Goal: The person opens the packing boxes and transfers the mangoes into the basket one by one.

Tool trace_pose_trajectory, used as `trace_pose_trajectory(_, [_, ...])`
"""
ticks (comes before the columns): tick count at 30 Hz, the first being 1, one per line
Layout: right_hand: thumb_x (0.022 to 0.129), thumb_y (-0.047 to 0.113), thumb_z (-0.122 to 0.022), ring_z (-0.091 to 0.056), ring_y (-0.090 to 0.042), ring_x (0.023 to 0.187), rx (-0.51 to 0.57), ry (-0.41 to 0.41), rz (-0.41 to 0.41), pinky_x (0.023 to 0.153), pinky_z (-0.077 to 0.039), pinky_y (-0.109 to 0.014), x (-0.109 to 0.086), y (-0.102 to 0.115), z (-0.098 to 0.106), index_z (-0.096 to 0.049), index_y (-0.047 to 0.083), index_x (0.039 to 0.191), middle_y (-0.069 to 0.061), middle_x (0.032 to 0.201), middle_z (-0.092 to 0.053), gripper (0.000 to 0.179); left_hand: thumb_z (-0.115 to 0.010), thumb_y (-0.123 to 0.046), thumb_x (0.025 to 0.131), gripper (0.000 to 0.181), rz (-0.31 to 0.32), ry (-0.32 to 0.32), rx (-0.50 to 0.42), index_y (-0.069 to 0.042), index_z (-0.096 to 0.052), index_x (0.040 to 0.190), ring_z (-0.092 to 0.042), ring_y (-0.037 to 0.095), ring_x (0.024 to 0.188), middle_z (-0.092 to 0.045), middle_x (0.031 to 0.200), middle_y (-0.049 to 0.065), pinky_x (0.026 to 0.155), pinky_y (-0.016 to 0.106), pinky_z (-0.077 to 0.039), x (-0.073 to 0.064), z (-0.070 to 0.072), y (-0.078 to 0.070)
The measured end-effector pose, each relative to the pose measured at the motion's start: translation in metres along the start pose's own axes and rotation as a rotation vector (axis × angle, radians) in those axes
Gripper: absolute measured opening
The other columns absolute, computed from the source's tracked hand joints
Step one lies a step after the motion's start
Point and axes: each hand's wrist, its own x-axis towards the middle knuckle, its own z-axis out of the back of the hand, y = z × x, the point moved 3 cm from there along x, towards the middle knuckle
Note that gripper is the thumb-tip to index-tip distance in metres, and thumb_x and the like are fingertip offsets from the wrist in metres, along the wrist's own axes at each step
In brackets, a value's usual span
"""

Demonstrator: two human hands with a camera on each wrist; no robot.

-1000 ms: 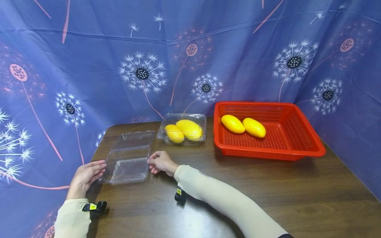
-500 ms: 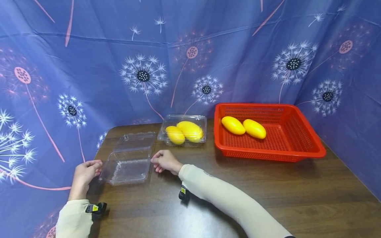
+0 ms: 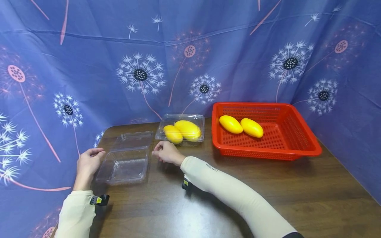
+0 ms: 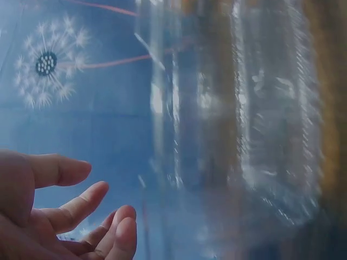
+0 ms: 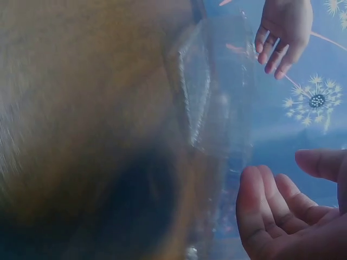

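A clear plastic clamshell box [image 3: 129,167] lies on the table at the left, its lid [image 3: 134,140] folded back away from me. Beside the box's left edge is my left hand [image 3: 90,162]; in the left wrist view its thumb and fingers [image 4: 87,200] are apart with nothing between them. Off the right edge of the box hovers my right hand [image 3: 168,152]. Its thumb [image 5: 322,162] stands apart from the loosely bent fingers, which hold nothing in the right wrist view. The box bears no contents and looks like a thin transparent shell in both wrist views.
Behind my right hand stands a closed clear clamshell [image 3: 159,134] with two yellow mangoes [image 3: 188,130] inside. A red plastic basket [image 3: 268,150] at the back right holds two more mangoes [image 3: 252,128]. A patterned blue cloth [image 3: 178,19] hangs behind the wooden table [image 3: 154,205].
Both hands have come away from the sides of the open clamshell. The left hand has moved forward, and the right hand has shifted right and forward. The box has stayed about where it was.
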Motion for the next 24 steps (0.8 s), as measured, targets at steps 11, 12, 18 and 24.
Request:
trace_pose_trajectory(11, [0.091,0.023,-0.067,-0.051,-0.009,0.070,-0.326,-0.066,0.101,0.062,-0.040,-0.018,0.005,0.032,0.041,-0.067,0.007,0.092,0.001,0.077,-0.060,0.016,-0.050,-0.028,0.100,0.041,-0.133,0.095,0.027,0.002,-0.061,0.124,-0.059,0.039,0.107,-0.062,0.122,0.028,0.081,0.040,-0.045,0.004,-0.006,-0.038])
trace_pose_trajectory(12, [0.091,0.023,-0.067,-0.052,-0.009,0.070,-0.332,-0.073,0.099,0.061,-0.040,-0.018,0.006,0.034,0.046,-0.067,0.007,0.092,0.000,0.077,-0.060,0.016,-0.049,-0.029,0.100,0.041,-0.144,0.110,0.030,0.003,-0.060,0.125,-0.057,0.041,0.111,-0.061,0.124,0.028,0.085,0.044,-0.045,0.005,-0.007,-0.042])
trace_pose_trajectory(18, [0.092,0.027,-0.065,-0.052,-0.012,0.070,-0.349,-0.097,0.062,0.061,-0.040,-0.020,0.009,0.038,0.070,-0.066,0.008,0.097,-0.003,0.080,-0.061,0.020,-0.045,-0.032,0.102,0.047,-0.185,0.202,0.023,0.004,-0.053,0.131,-0.051,0.045,0.120,-0.055,0.131,0.030,0.096,0.054,-0.042,0.006,-0.012,-0.060])
trace_pose_trajectory(24, [0.092,0.032,-0.064,-0.053,-0.014,0.073,-0.411,-0.158,0.016,0.062,-0.041,-0.023,0.012,0.036,0.095,-0.066,0.010,0.097,-0.003,0.083,-0.062,0.023,-0.045,-0.034,0.102,0.050,-0.212,0.233,-0.004,0.004,-0.050,0.134,-0.050,0.043,0.123,-0.054,0.132,0.028,0.100,0.054,-0.041,0.009,-0.021,-0.074])
